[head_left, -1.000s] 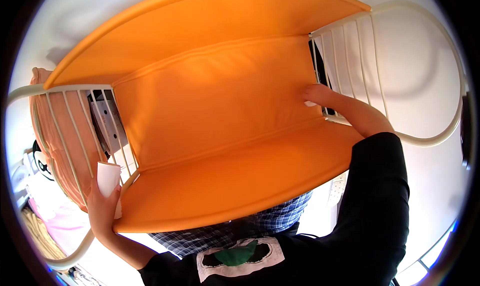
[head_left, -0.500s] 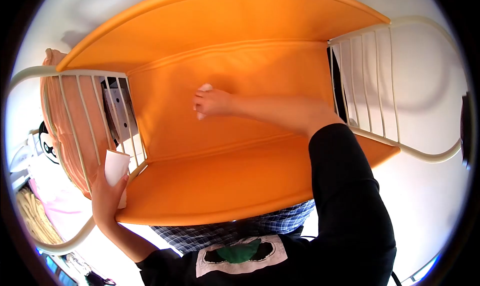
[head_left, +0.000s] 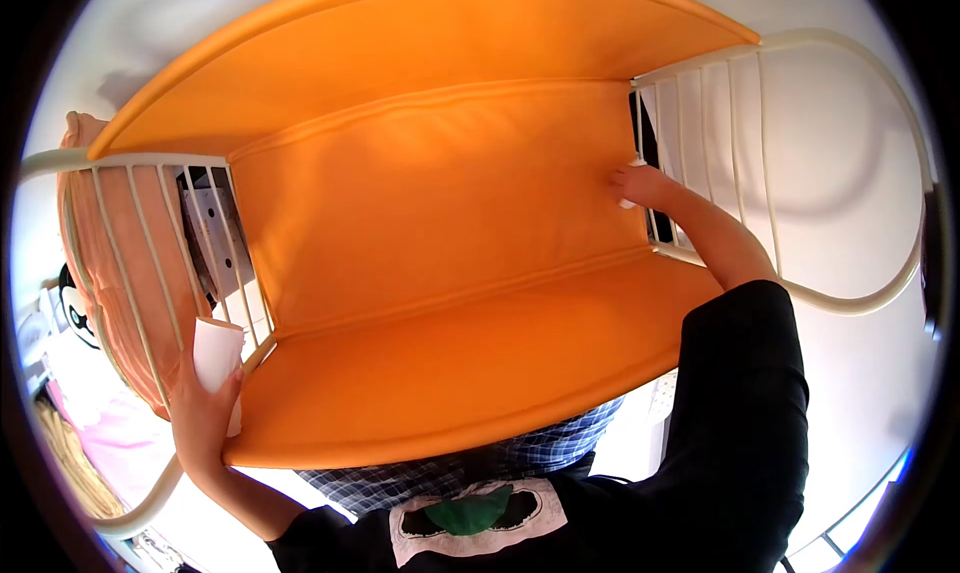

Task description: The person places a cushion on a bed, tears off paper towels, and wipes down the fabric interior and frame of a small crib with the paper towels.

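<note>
An orange padded basket-like frame with raised front and back panels fills the middle of the view. My left hand is wrapped round a white roll at the lower left corner, beside the metal bars. Over at the right end of the orange inner surface, my right hand is closed on a small white wad, close to the right-hand bars. Most of that wad is hidden by the fingers.
Cream metal bars and a curved tube stand at the right. Behind the left bars hang a peach cloth and a grey-white box. Pink and yellow fabrics lie at the lower left.
My right hand was at the right end, swept left to the middle of the orange surface, and is back at the right end. My left hand still holds the roll.
</note>
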A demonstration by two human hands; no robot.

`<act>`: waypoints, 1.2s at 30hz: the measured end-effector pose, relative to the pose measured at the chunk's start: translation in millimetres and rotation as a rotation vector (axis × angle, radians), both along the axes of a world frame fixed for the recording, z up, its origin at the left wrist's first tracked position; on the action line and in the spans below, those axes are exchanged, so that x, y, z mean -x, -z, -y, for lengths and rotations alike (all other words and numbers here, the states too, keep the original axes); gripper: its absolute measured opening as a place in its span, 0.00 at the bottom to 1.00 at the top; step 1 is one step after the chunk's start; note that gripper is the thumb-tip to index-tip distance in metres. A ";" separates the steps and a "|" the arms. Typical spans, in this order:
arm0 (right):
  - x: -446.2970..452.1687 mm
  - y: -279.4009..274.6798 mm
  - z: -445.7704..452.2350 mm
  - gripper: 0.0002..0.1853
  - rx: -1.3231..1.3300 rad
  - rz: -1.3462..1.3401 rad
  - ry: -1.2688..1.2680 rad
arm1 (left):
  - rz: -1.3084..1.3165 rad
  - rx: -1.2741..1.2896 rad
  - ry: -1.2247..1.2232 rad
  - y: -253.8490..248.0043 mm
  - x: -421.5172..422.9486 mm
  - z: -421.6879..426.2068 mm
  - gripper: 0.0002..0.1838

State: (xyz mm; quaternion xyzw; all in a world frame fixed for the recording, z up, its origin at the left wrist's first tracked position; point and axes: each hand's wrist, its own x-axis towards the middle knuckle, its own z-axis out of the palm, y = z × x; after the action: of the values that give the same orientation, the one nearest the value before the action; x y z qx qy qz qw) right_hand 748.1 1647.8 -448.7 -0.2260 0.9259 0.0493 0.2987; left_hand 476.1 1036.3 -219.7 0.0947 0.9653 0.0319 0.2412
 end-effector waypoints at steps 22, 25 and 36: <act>203.2 68.9 228.7 0.06 0.381 -0.346 -0.033 | 0.089 -0.056 -0.122 -3.3 3.1 -0.7 0.28; 142.1 81.6 137.0 0.03 0.116 -0.449 -0.277 | 0.007 -0.005 -0.049 1.1 1.3 2.7 0.28; 37.8 9.5 -25.6 0.05 -0.203 0.009 0.237 | -0.007 -0.040 0.044 -0.9 -1.1 0.8 0.29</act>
State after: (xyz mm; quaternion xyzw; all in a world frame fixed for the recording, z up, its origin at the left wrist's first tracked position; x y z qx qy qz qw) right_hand 710.3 1673.4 -458.2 -0.0839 0.9350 0.1061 0.3278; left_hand 477.3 1035.5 -218.8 0.1208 0.9630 0.0455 0.2366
